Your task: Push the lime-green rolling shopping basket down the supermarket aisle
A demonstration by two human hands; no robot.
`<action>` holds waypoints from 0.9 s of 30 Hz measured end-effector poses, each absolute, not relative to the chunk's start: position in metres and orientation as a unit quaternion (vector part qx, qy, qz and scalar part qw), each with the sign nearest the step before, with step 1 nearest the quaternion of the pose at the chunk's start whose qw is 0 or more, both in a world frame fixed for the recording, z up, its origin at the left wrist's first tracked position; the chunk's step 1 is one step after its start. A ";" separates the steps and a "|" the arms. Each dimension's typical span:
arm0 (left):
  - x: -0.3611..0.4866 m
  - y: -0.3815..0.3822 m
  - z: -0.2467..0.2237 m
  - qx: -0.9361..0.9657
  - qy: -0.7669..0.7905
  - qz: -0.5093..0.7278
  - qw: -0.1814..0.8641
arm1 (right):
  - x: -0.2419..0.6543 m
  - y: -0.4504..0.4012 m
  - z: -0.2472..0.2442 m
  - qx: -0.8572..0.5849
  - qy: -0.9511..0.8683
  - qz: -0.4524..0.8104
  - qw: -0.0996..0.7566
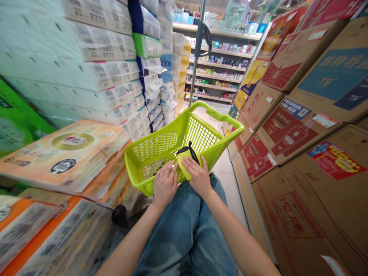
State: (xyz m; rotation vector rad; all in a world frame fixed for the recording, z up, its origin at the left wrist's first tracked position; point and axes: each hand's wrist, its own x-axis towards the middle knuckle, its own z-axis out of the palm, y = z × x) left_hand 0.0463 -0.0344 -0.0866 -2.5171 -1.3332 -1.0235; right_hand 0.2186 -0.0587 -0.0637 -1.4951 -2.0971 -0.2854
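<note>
Slantwise, folded yellow pouch [184,171], under right hand [199,177]

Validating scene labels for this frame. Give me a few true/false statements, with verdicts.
1. The right hand rests on a yellow folded item with a black strap. True.
2. The basket is blue wire. False: it is a lime-green plastic basket.
3. Cartons printed with red bottles are stacked on the person's right. True.
4. The left hand holds a phone. False: the left hand is open beside the yellow folded item, with no phone visible.
</note>
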 end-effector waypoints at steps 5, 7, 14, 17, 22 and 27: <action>0.047 -0.034 -0.087 -0.829 -0.436 -0.346 0.054 | 0.314 -0.047 -0.028 -0.606 -0.737 -0.176 0.240; 0.047 -0.034 -0.087 -0.829 -0.433 -0.349 0.053 | 0.340 -0.040 -0.016 -0.650 -0.681 -0.204 0.267; 0.047 -0.034 -0.089 -0.827 -0.436 -0.352 0.051 | 0.270 -0.042 -0.041 -0.667 -0.652 -0.173 0.317; 0.047 -0.033 -0.089 -0.827 -0.440 -0.346 0.052 | 0.213 -0.055 -0.062 -0.626 -0.703 -0.145 0.305; 0.047 -0.033 -0.089 -0.828 -0.440 -0.343 0.053 | 0.209 -0.065 -0.066 -0.581 -0.762 -0.109 0.263; 0.047 -0.034 -0.088 -0.826 -0.435 -0.354 0.052 | 0.303 -0.048 -0.031 -0.659 -0.681 -0.184 0.261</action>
